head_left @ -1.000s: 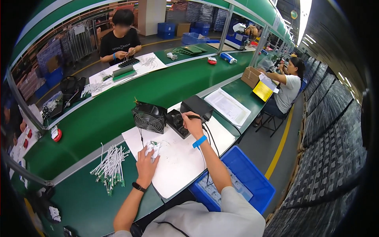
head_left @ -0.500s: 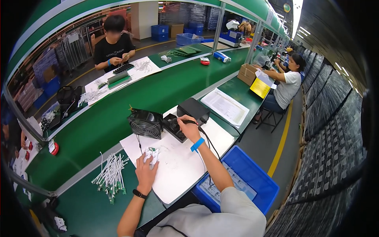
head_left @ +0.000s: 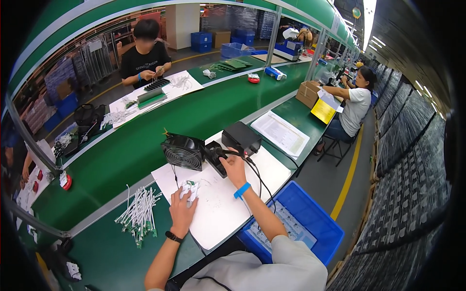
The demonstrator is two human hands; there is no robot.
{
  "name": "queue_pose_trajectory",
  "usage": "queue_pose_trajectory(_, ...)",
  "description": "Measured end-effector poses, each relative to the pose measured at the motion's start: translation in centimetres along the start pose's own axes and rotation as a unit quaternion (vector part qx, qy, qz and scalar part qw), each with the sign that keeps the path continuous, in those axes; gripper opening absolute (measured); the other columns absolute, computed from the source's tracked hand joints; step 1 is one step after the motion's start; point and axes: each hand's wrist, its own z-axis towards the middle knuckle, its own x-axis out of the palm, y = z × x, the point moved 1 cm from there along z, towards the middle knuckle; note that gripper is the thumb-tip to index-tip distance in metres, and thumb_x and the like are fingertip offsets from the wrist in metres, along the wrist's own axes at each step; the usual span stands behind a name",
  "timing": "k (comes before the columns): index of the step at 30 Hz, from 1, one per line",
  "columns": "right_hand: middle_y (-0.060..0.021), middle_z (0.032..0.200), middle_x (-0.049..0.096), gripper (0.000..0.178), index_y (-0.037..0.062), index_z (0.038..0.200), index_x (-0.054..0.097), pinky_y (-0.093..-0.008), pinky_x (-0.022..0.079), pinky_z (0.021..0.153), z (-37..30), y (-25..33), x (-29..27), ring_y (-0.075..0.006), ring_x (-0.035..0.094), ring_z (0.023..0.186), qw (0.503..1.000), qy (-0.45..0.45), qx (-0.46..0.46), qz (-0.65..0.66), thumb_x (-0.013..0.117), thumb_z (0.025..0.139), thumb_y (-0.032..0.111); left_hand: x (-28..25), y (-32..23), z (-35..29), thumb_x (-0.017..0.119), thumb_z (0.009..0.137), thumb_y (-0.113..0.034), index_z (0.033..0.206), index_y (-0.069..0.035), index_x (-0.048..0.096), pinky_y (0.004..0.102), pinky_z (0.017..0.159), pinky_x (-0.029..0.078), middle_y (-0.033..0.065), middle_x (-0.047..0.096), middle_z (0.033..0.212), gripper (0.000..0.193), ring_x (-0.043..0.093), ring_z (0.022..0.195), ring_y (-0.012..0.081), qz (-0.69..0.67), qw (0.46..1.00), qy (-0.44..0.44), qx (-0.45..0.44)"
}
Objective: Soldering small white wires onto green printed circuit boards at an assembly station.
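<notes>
My left hand (head_left: 182, 213) rests on the white work mat (head_left: 218, 218), its fingers bent around a small white part with bits of green circuit board (head_left: 190, 187). My right hand (head_left: 235, 169) is at the near side of a black soldering-iron stand (head_left: 216, 166), fingertips bent against it. The black handle of a soldering iron (head_left: 235, 153) lies just beyond those fingers, its cable trailing right. Whether the fingers grip anything is hidden. A black fan (head_left: 183, 153) stands left of the stand, and a black box (head_left: 241, 137) is behind it.
Left of the mat lies a bundle of white cables with green boards (head_left: 140, 213). A blue bin (head_left: 320, 233) is at my right, and papers in a sleeve (head_left: 281, 133) lie beyond. Across the green belt (head_left: 121, 150) a person (head_left: 145, 60) works; another person (head_left: 357, 102) sits farther right.
My right hand has drawn back slightly toward me from the soldering iron's handle, which stays at the stand. My left hand stays at the white part. The view has shifted slightly.
</notes>
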Motion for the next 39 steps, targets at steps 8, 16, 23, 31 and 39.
queue_pose_trajectory(8, -0.0133, 0.059, 0.052, 0.022, 0.0029, 0.082, 0.051, -0.0461, 0.041, 0.054, -3.0, -0.2, 1.0, -0.0343, 0.057, 0.055, 0.992, -0.071, -0.040, -0.095, 0.069, 0.092, 0.011, 0.2, 0.1, 0.0, 0.080, 0.085, -0.023, 0.111, -0.004, 0.074, 0.0429, 0.090, 0.055, 0.0168, 0.060, 0.135, 0.033, 0.058, 0.119, 0.0340, 0.008, 1.000, -0.001, 0.004)
queue_pose_trajectory(16, -0.0202, 0.057, 0.044, 0.035, 0.0010, 0.068, 0.042, -0.0480, 0.036, 0.052, -3.3, 0.4, 0.7, -0.0408, 0.051, 0.054, 0.981, -0.089, -0.104, -0.140, 0.068, 0.090, 0.010, 0.1, 0.1, 0.0, 0.080, 0.084, -0.023, 0.112, -0.005, 0.074, 0.0426, 0.089, 0.056, 0.0162, 0.060, 0.135, 0.033, 0.058, 0.118, 0.0338, 0.016, 1.000, 0.004, -0.001)
queue_pose_trajectory(23, -0.0166, 0.053, 0.035, 0.038, 0.0008, 0.067, 0.038, -0.0429, 0.031, 0.048, -3.0, 0.0, 0.6, -0.0322, 0.037, 0.046, 0.988, -0.104, -0.100, -0.061, 0.067, 0.091, 0.006, -0.1, 0.0, -0.1, 0.080, 0.084, -0.023, 0.112, -0.004, 0.074, 0.0426, 0.090, 0.056, 0.0168, 0.060, 0.135, 0.034, 0.058, 0.119, 0.0342, 0.011, 1.000, 0.003, 0.000)
queue_pose_trajectory(31, -0.0123, 0.053, 0.030, 0.041, 0.0022, 0.066, 0.035, -0.0385, 0.028, 0.046, -2.8, 0.0, 0.6, -0.0214, 0.031, 0.046, 0.985, -0.116, -0.122, -0.029, 0.068, 0.091, 0.002, 0.0, 0.1, 0.1, 0.080, 0.085, -0.023, 0.112, -0.005, 0.074, 0.0423, 0.089, 0.056, 0.0168, 0.060, 0.135, 0.033, 0.058, 0.119, 0.0340, 0.008, 1.000, 0.000, 0.005)
queue_pose_trajectory(39, -0.0114, 0.053, 0.028, 0.043, 0.0020, 0.066, 0.035, -0.0381, 0.026, 0.046, -2.7, -0.2, 0.2, -0.0181, 0.027, 0.049, 0.983, -0.133, -0.128, -0.016, 0.068, 0.092, 0.003, 0.2, -0.2, -0.1, 0.079, 0.086, -0.023, 0.112, -0.005, 0.074, 0.0424, 0.090, 0.055, 0.0171, 0.060, 0.135, 0.033, 0.058, 0.119, 0.0343, 0.012, 1.000, 0.003, 0.012)
